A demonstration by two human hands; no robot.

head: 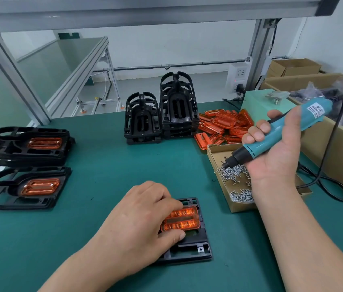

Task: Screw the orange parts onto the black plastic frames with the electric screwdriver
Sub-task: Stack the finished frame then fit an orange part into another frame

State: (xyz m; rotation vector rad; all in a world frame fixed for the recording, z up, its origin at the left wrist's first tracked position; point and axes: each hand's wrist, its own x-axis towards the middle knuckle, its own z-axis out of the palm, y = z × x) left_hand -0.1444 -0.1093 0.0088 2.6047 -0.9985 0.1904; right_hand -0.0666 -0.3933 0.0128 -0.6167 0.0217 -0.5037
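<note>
- Head view: on a bench covered in a smooth dark-green mat, a flat black frame of matt moulded plastic lies near the front edge, a translucent ribbed orange part seated on top of it.
- The left hand rests over both, fingers bent along the part's far edge and thumb against its near edge, pinching it in place.
- The right hand, raised to the right, is wrapped around the teal barrel of the electric screwdriver. Its black nose slants down and left, with one small screw clinging to the bit.
- Under the bit sits a shallow cardboard tray holding a heap of bright metal screws.
- A glossy black cord runs from the tool's rear and loops on the mat beside a large brown carton.
- Behind the tray lies a loose pile of orange parts, touching two stacks of bare arched frames.
- At far left, two stacks of finished frames lie flat, each topped with an orange insert.
</note>
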